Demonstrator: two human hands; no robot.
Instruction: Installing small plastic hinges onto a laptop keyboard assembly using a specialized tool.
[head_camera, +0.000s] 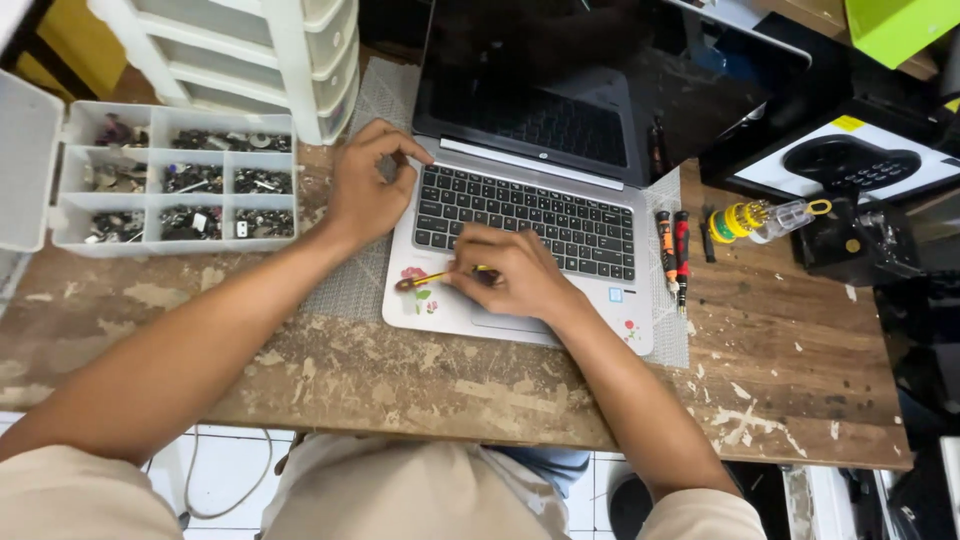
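Even bright overhead light, soft shadows under hands; laptop screen (600, 90) reflective; edges slightly bowed; sharp.

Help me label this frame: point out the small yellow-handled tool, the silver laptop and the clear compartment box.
Small yellow-handled tool (432, 277), head view, its shaft.
Silver laptop (545, 205), head view, its keyboard.
Clear compartment box (150, 182), head view, a divider.

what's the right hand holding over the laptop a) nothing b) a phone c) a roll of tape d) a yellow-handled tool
d: the right hand grips a thin yellow-handled tool lying across the palm rest of the laptop, just below the keyboard.
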